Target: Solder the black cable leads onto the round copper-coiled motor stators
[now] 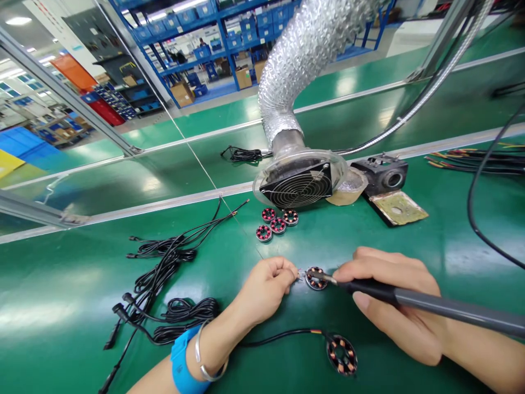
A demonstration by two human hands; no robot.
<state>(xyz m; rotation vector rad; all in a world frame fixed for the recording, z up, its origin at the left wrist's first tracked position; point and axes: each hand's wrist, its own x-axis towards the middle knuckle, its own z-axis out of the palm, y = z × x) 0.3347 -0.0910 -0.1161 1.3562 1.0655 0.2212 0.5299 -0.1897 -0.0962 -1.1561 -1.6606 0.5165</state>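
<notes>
A small round motor stator (pixel 315 278) with copper coils lies on the green mat between my hands. My right hand (pixel 394 298) grips a grey soldering iron (pixel 435 304), and its tip touches the stator's left edge. My left hand (pixel 266 287) pinches a thin solder wire right at that same spot. A blue wrist strap and a metal bangle sit on my left wrist. Near the front edge lies another stator (pixel 342 355) with a black cable attached.
Several loose stators (pixel 277 223) lie in front of a fume extractor fan (pixel 298 186) with a silver hose. A black iron stand with sponge (pixel 388 189) is at the right. Black cables (pixel 164 284) lie at the left, more wires (pixel 476 158) at the far right.
</notes>
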